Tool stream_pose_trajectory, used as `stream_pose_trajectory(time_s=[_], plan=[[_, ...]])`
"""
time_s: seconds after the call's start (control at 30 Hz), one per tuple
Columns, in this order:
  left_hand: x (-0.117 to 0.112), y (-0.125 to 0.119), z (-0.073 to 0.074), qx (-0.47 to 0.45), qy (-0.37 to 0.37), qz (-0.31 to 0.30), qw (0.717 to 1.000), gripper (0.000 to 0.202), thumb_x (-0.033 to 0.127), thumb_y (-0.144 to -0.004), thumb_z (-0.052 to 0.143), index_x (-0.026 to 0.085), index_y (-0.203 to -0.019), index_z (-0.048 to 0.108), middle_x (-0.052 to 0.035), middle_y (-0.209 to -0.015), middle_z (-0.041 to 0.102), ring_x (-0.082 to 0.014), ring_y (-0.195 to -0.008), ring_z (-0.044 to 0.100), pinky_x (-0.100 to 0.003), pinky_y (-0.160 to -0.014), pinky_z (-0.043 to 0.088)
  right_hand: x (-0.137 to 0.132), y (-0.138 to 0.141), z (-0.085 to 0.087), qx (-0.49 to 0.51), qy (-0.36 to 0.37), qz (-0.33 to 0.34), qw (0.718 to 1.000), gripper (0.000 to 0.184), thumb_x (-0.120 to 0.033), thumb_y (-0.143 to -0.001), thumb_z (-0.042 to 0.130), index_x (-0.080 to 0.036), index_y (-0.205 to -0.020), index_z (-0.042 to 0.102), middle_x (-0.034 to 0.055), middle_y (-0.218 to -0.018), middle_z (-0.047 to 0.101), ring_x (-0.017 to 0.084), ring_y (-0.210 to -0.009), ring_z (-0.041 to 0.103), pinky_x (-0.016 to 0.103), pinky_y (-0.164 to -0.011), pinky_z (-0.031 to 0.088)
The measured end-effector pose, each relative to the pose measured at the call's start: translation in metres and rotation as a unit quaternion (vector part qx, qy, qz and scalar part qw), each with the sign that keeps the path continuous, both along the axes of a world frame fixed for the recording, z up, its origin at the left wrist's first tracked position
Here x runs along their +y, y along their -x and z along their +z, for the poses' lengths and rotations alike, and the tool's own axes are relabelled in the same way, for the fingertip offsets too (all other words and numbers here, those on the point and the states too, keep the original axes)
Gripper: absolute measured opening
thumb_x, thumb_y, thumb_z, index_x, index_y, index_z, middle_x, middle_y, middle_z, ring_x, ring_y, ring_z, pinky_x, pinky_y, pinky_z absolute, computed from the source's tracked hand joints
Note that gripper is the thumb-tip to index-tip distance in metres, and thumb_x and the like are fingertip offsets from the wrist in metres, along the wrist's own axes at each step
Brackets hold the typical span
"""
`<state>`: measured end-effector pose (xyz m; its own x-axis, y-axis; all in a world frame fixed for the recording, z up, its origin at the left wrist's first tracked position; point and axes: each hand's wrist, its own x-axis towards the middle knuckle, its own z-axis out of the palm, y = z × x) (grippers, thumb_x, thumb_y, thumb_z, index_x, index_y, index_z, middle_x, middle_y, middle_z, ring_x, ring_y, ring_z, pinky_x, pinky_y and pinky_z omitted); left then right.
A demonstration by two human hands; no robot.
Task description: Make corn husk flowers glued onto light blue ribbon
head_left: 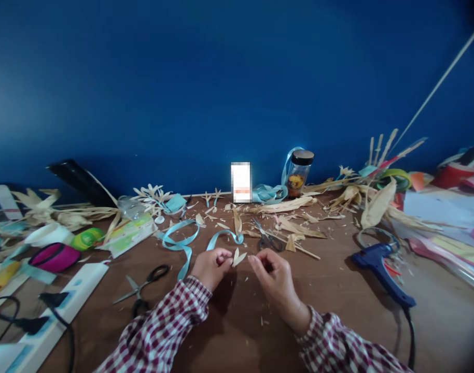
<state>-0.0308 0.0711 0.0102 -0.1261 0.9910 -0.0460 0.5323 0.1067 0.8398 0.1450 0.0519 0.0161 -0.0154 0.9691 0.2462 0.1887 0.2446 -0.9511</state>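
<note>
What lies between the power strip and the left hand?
In the head view, open scissors lie between the power strip and the left hand, with blue ribbon nearer the hand.

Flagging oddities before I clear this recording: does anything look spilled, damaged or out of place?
Yes: a white patch at the foot of the blue wall is pixelated, hiding its contents. Pale dry scraps litter the tabletop, looking untidy, and black-handled scissors lie open near the left sleeve.
</note>
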Motion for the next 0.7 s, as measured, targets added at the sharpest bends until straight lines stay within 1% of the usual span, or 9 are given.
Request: stream_pose_trajectory(time_s=[0.1,0.2,0.27,0.33,0.4,0.47,0.53,0.6,0.7], plan=[[-0.001,0.008,0.001,0.032,-0.034,-0.001,0.999,0.009,0.015,-0.061,0.068,0.021,-0.065,0.072,-0.0012,-0.066,0.065,-0.0128,-0.056,0.055,-0.022,-0.058,0.041,0.002,0.0,-0.002,-0.008,0.004,-0.004,1.0,0.028,-0.034,-0.082,0.057,-0.017,-0.06,0.051,-0.0048,-0.052,0.042,0.009,-0.049,0.037,0.02,-0.047,0.029],[-0.006,0.007,0.013,0.054,-0.074,-0.038,0.995,0.013,0.021,-0.071,0.061,0.02,-0.079,0.072,-0.0041,-0.081,0.067,-0.0144,-0.063,0.058,-0.025,-0.061,0.046,0.003,0.0,-0.004,-0.009,0.001,-0.008,1.0,0.028,-0.035,-0.081,0.057,-0.017,-0.06,0.051,-0.0049,-0.052,0.042,0.008,-0.049,0.037,0.02,-0.047,0.029],[-0.013,0.0,0.024,0.014,-0.07,-0.076,0.995,0.018,0.028,-0.079,0.056,0.019,-0.083,0.071,-0.0054,-0.083,0.069,-0.0172,-0.072,0.062,-0.026,-0.065,0.049,0.003,0.001,-0.005,-0.005,0.002,-0.01,1.0,0.028,-0.035,-0.08,0.058,-0.016,-0.06,0.051,-0.005,-0.052,0.043,0.008,-0.049,0.037,0.019,-0.046,0.03],[-0.021,-0.01,0.034,-0.049,-0.021,-0.101,0.993,0.023,0.034,-0.079,0.057,0.017,-0.089,0.07,-0.0058,-0.081,0.07,-0.0172,-0.068,0.063,-0.026,-0.057,0.05,0.003,0.001,-0.007,-0.002,0.003,-0.007,1.0,0.028,-0.035,-0.08,0.058,-0.016,-0.061,0.052,-0.005,-0.052,0.043,0.008,-0.048,0.037,0.019,-0.046,0.03],[-0.028,-0.021,0.038,-0.116,0.017,-0.126,0.985,0.028,0.035,-0.076,0.062,0.017,-0.096,0.068,-0.0064,-0.085,0.071,-0.0161,-0.064,0.062,-0.025,-0.051,0.05,0.004,0.001,-0.009,0.0,0.006,0.001,1.0,0.027,-0.036,-0.079,0.059,-0.016,-0.061,0.052,-0.005,-0.051,0.044,0.008,-0.048,0.038,0.019,-0.045,0.03],[-0.031,-0.029,0.038,-0.149,0.02,-0.126,0.981,0.027,0.035,-0.076,0.062,0.017,-0.094,0.069,-0.0059,-0.082,0.071,-0.0151,-0.061,0.062,-0.024,-0.049,0.05,0.004,0.001,-0.01,-0.001,0.009,0.006,1.0,0.028,-0.036,-0.078,0.06,-0.016,-0.061,0.052,-0.0051,-0.051,0.044,0.008,-0.048,0.037,0.018,-0.044,0.03],[-0.031,-0.033,0.036,-0.146,-0.004,-0.107,0.983,0.024,0.035,-0.077,0.062,0.017,-0.09,0.069,-0.005,-0.075,0.071,-0.0143,-0.057,0.061,-0.025,-0.05,0.051,0.005,0.001,-0.011,-0.004,0.009,0.004,1.0,0.028,-0.036,-0.078,0.06,-0.016,-0.061,0.051,-0.0053,-0.051,0.043,0.008,-0.047,0.036,0.018,-0.044,0.029],[-0.028,-0.032,0.035,-0.115,-0.048,-0.087,0.988,0.02,0.033,-0.076,0.063,0.017,-0.086,0.07,-0.0047,-0.072,0.071,-0.0143,-0.056,0.062,-0.026,-0.051,0.052,0.005,0.001,-0.011,-0.004,0.005,-0.001,1.0,0.028,-0.035,-0.078,0.06,-0.016,-0.06,0.051,-0.0055,-0.051,0.042,0.008,-0.047,0.036,0.018,-0.044,0.029],[-0.023,-0.028,0.036,-0.03,-0.141,-0.088,0.986,0.012,0.026,-0.077,0.063,0.018,-0.08,0.07,-0.0048,-0.076,0.072,-0.0158,-0.065,0.065,-0.027,-0.06,0.053,0.006,0.001,-0.01,0.004,0.005,-0.008,1.0,0.027,-0.033,-0.078,0.06,-0.016,-0.059,0.051,-0.0058,-0.05,0.042,0.007,-0.047,0.035,0.018,-0.044,0.029]])
